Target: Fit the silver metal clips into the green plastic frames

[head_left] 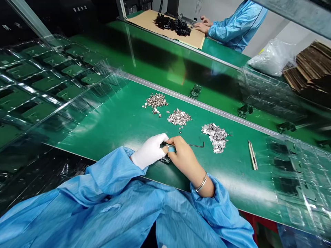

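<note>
My left hand (150, 150), in a white glove, grips a small black part (164, 159) on the green mat (124, 120). My bare right hand (182, 153) pinches the same part from the right, with a blue cot on one fingertip. Both hands are closed on it and touch each other. The part is mostly hidden by the fingers. Three heaps of small silver metal pieces lie just beyond: a left heap (156, 100), a middle heap (179, 117) and a right heap (216, 136).
A hex key (197, 145) lies right of my hands, and tweezers (252, 159) farther right. Clear plastic trays (46, 86) stack at the left and another stack (297, 172) at the right. Black parts (245, 110) ride the conveyor. A co-worker's hands (203, 24) work across it.
</note>
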### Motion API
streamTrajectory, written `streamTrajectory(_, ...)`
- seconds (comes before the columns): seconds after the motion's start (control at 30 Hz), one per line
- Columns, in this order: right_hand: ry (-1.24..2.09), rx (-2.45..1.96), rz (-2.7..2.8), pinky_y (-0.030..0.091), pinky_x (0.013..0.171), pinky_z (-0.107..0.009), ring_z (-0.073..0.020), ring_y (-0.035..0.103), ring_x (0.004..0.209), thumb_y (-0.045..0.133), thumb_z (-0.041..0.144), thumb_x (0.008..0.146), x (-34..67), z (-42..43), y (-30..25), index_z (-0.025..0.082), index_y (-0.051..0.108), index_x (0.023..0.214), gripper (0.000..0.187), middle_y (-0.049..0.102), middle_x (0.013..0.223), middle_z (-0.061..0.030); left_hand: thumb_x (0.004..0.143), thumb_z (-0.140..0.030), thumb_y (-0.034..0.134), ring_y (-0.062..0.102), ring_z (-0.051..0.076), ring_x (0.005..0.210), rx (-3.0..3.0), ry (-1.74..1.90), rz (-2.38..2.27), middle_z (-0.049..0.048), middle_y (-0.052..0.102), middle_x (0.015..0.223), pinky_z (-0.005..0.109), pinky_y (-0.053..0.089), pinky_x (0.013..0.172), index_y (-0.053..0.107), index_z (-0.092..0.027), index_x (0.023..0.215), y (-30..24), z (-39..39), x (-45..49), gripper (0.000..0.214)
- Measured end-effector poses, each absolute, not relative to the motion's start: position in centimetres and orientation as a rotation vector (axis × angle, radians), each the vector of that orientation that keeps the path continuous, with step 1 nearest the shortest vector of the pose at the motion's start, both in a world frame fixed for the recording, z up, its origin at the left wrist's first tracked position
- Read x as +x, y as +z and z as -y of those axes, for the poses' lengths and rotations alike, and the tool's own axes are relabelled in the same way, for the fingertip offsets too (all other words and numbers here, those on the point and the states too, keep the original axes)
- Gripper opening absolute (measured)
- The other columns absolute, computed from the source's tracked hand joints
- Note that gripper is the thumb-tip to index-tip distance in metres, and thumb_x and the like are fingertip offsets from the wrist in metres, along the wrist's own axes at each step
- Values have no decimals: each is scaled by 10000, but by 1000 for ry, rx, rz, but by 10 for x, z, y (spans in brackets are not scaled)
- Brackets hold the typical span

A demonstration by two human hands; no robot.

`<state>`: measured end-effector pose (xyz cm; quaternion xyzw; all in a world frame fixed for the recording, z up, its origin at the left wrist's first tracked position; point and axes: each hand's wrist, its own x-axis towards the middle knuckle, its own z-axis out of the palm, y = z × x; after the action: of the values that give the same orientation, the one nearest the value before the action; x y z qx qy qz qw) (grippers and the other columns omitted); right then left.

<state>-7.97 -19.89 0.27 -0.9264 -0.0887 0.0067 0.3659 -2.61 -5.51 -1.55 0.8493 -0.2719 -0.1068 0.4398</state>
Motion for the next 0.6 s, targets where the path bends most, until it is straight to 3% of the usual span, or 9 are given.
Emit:
streamTrajectory(0.13, 24, -2354, 244, 469, 801, -322, -194, 579, 905, 473, 48, 748, -72, 207, 6, 185, 553, 956, 262, 621, 974, -65, 724, -228, 463, 562, 167, 707, 2086, -244, 661, -7, 595, 737, 292, 454, 655, 524, -176, 766, -19, 54, -24, 90)
streamTrajectory(0.23, 37, -2387, 241, 451, 751, -297, -173, 579, 813, 477, 78, 805, -49, 232, 8, 203, 588, 881, 183, 644, 894, -28, 729, -218, 473, 609, 182, 831, 1987, -240, 647, 20, 649, 865, 331, 494, 789, 560, -179, 871, -22, 49, -20, 172)
streamTrajectory(0.33, -72, -2665, 151, 418, 808, -353, -227, 546, 898, 491, 46, 799, -17, 256, 0, 180, 617, 847, 190, 634, 921, -83, 765, -235, 490, 628, 193, 970, 1818, -228, 573, 68, 659, 1019, 375, 483, 921, 547, -166, 993, -25, 45, -14, 245)
streamTrajectory(0.6, -139, -2899, 328, 358, 888, -425, -257, 505, 922, 478, 50, 817, 7, 259, -24, 175, 614, 849, 187, 590, 900, -107, 819, -309, 517, 654, 196, 913, 1771, -208, 507, 65, 679, 954, 380, 505, 894, 574, -167, 928, -30, 43, -5, 188)
